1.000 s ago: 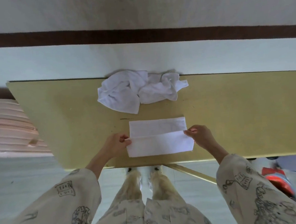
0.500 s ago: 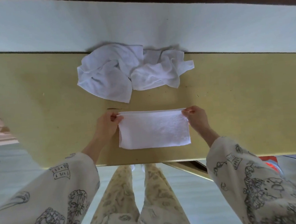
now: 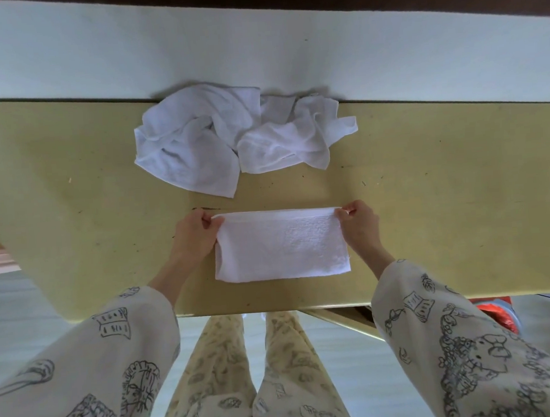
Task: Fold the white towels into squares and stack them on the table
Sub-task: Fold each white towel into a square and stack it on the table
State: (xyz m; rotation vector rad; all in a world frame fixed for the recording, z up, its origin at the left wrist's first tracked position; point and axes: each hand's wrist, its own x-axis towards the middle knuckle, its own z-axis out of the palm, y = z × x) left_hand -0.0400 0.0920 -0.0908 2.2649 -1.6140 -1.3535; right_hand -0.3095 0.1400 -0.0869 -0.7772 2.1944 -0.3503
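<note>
Folded towel [image 3: 281, 245] flat on table [image 3: 445, 196], near front edge, a wide rectangle. Left hand [image 3: 193, 235] pinching towel's far-left corner, fingers curled on the cloth. Right hand [image 3: 361, 223] pinching far-right corner, same grip. Crumpled towels [image 3: 230, 140] heaped beyond the folded towel, against table's back edge by the wall [image 3: 256, 46], apart from it. Red object [image 3: 496, 315] below table's front edge, right of folded towel.
</note>
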